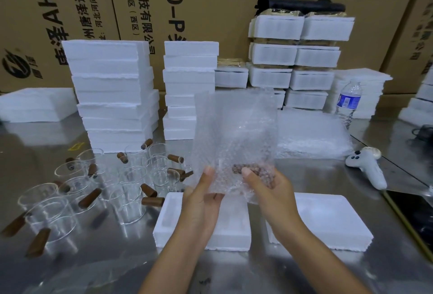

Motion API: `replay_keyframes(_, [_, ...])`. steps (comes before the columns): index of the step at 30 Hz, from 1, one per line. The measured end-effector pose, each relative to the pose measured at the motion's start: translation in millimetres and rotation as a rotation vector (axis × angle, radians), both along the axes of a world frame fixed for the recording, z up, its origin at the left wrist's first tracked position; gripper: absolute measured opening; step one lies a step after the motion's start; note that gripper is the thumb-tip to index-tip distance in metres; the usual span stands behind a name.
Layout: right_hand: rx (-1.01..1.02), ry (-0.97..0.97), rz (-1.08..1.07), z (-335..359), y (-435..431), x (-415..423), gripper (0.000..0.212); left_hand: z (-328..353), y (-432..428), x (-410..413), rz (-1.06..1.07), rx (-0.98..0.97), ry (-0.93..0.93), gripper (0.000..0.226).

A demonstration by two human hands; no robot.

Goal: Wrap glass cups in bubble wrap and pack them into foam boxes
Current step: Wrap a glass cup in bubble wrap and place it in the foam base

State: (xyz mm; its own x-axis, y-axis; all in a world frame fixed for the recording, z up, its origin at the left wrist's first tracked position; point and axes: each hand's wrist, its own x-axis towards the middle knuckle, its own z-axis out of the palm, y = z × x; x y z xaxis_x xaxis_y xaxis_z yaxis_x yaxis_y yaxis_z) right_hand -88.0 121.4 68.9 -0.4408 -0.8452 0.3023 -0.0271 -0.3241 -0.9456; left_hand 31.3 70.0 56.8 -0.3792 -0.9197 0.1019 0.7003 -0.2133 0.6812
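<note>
head view: both hands are raised just above an open white foam box [169, 211] that sits on the steel tabletop [117, 258]. between them a clear bubble wrap sheet [234, 129] stands upright. the left hand [201, 200] pinches its lower left edge, thumb in front and fingers behind. the right hand [267, 188] grips the lower right part, its thumb beside a brown patch that is probably the wooden handle of a wrapped glass cup [241, 168]; the glass itself is too hazy through the bubbles to make out. a flat white foam lid [328, 218] lies just beside the box on the right. unwrapped clear glass cups with brown handles [131, 200] stand grouped on the left.

the wrapping step seems to be in hand and not yet done, since most of the sheet stands loose above the cup. the next move calls for rolling or folding that loose part around the cup, keeping a firm hold so it cannot slip out, then lowering the bundle into the box below.
</note>
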Motion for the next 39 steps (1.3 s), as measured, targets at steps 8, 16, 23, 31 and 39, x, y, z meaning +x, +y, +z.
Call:
replay_keyframes(8, [0.093, 0.008, -0.019, 1.7, 2.6, -13.7, 0.01, -0.2, -12.1, 28.0, 0.119, -0.496, -0.654, 0.064])
replay_keyframes(16, [0.028, 0.177, -0.197, 14.5, 6.4, -13.9, 0.022, 7.9, -4.5, 25.2, 0.037, -0.541, -0.637, 0.041])
replay_keyframes(23, [-0.118, 0.481, -0.274, 30.5, 8.9, -3.5, 0.015, 16.3, -4.5, 19.2, 0.034, -0.658, -0.772, 0.039])
replay_keyframes(31, [0.023, 0.77, 0.001, 35.0, 13.4, -1.9, 0.024, 24.9, 2.5, 19.7, 0.088, -0.703, -0.771, 0.065])
replay_keyframes(39, [0.026, 0.633, 0.065, 39.0, 17.7, -6.3, 0.033, 24.5, 6.4, 21.9, 0.151, -0.781, -0.834, 0.042])
